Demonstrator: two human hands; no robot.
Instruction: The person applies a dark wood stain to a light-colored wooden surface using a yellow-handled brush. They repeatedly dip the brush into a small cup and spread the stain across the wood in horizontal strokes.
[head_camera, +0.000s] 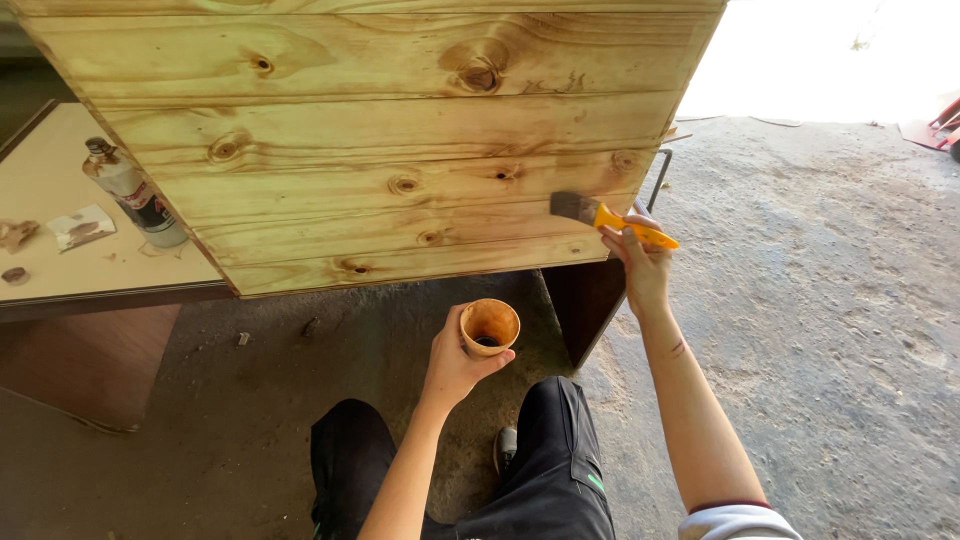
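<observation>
Brush on the boards, cup held below

Both hands are busy in my head view. My right hand (640, 262) is closed round the yellow handle of a paintbrush (610, 220), fingers wrapped tight, and the dark bristles at its far end touch the pine panel (390, 140) just left of that hand, near the panel's lower right corner. My left hand (455, 362) is curled round a small orange cup (489, 327), thumb on the near side and fingers on the far side, holding it upright below the panel's bottom edge; I can see a little dark liquid at its bottom. The cup sits lower than the brush and to the left of my right hand, the two well apart. Far to the left of my left hand a bottle (135, 195) stands on a pale tabletop (60, 260), with a crumpled rag (82, 226) just beside it. Below both hands are my knees in black trousers (545, 465), above rough concrete floor (820, 300)
</observation>
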